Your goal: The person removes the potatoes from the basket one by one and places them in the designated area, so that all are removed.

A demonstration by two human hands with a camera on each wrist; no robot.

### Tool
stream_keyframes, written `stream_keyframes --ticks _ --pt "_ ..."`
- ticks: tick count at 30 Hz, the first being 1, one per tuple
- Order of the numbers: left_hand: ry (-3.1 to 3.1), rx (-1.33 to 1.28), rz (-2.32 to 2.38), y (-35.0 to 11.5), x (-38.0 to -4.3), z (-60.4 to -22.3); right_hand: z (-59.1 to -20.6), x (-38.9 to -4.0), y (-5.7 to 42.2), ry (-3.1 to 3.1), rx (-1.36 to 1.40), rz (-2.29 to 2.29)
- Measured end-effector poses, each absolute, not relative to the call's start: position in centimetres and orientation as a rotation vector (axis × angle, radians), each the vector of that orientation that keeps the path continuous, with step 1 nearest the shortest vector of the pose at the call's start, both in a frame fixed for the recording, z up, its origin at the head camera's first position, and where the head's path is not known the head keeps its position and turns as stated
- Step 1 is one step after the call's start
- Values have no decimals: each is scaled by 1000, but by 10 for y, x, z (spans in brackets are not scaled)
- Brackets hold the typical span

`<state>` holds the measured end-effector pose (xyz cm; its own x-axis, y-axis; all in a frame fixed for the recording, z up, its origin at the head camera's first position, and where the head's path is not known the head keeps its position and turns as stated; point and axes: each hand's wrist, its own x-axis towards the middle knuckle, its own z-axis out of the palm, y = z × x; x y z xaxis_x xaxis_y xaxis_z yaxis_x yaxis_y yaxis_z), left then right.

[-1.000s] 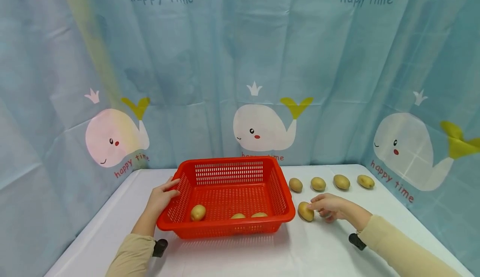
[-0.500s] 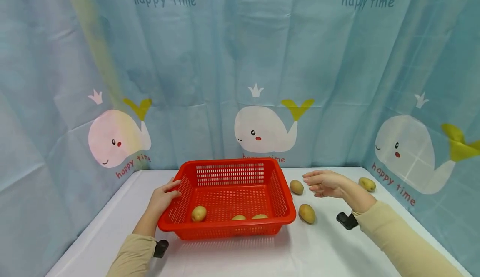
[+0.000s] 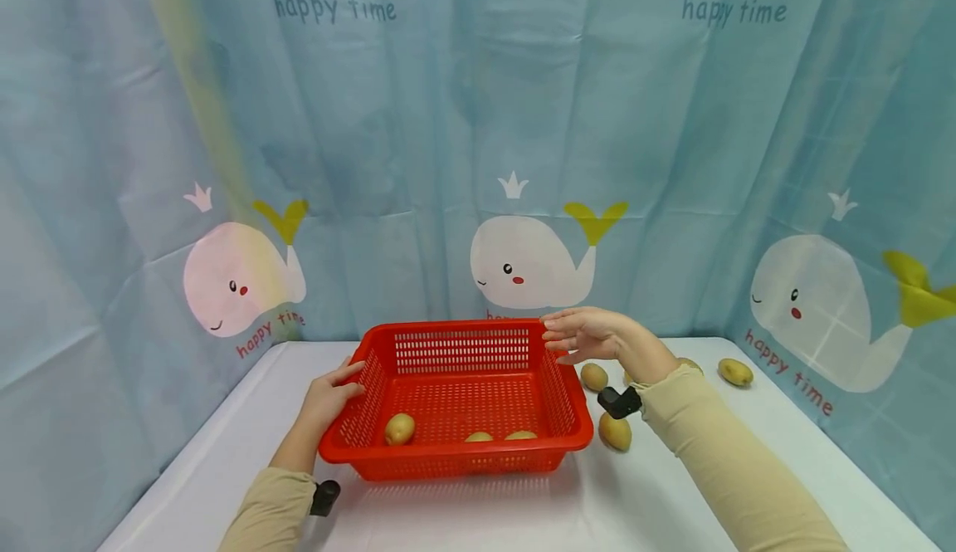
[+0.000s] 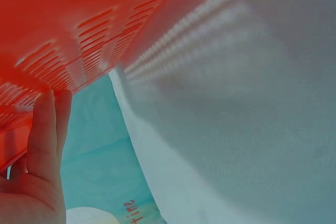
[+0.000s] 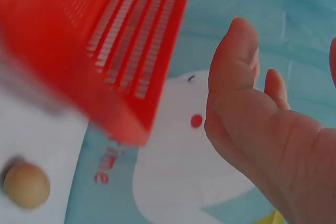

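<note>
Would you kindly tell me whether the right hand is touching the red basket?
Apart: the right wrist view shows curtain in the gap between the right hand and the red basket.

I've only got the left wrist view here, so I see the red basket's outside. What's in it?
Observer: Three potatoes show in the red basket; two are partly hidden behind its near side.
Operator: And where's the right hand?
Observer: Raised near the basket's far right corner, fingers extended, no potato showing in it.
Operator: Any potatoes outside?
Observer: Five, on the table to the basket's right, some of them partly covered by the right arm.
</note>
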<state>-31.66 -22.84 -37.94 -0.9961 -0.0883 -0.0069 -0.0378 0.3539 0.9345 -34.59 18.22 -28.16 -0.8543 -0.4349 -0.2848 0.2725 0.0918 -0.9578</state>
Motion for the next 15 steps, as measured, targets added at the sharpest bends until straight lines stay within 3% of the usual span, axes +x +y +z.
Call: stream_keyframes --ticks 15 --pt "-2515 144 -1799 -227 -315 -379 -316 -392 101 1702 -91 -1847"
